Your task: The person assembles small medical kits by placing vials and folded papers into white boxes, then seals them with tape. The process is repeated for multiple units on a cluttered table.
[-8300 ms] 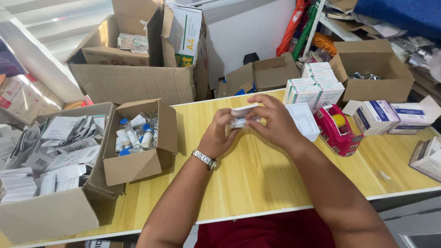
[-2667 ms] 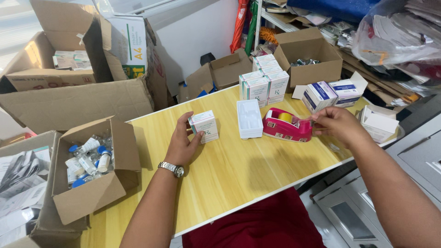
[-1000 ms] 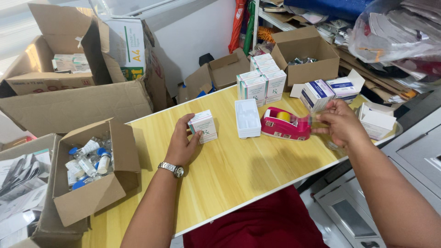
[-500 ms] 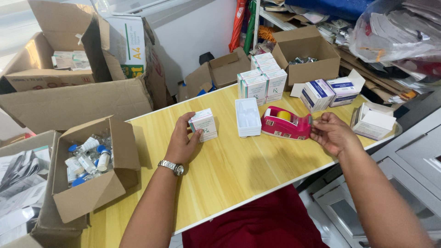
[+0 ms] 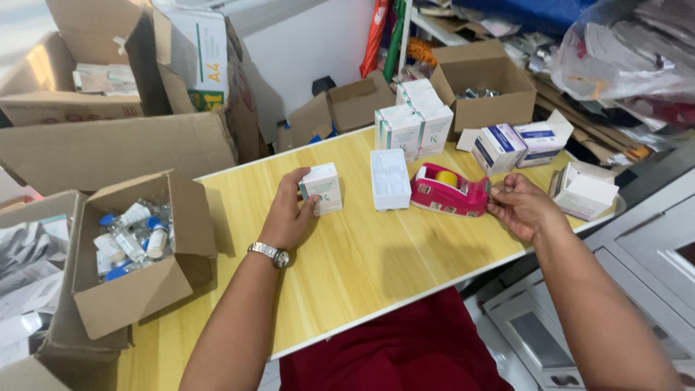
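Fingers (image 5: 308, 190) of the left hand (image 5: 289, 217) are wrapped around a small white box (image 5: 322, 188), steadying it upright on the counter (image 5: 362, 268). At the pink tape dispenser (image 5: 449, 192), the right hand (image 5: 523, 208) is pinched at the cutter end, apparently on tape.

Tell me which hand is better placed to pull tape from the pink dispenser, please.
The right hand. Its fingertips are at the cutter end of the pink tape dispenser, seemingly pinching the tape end. The left hand is busy holding the small white carton upright on the yellow table, farther away.
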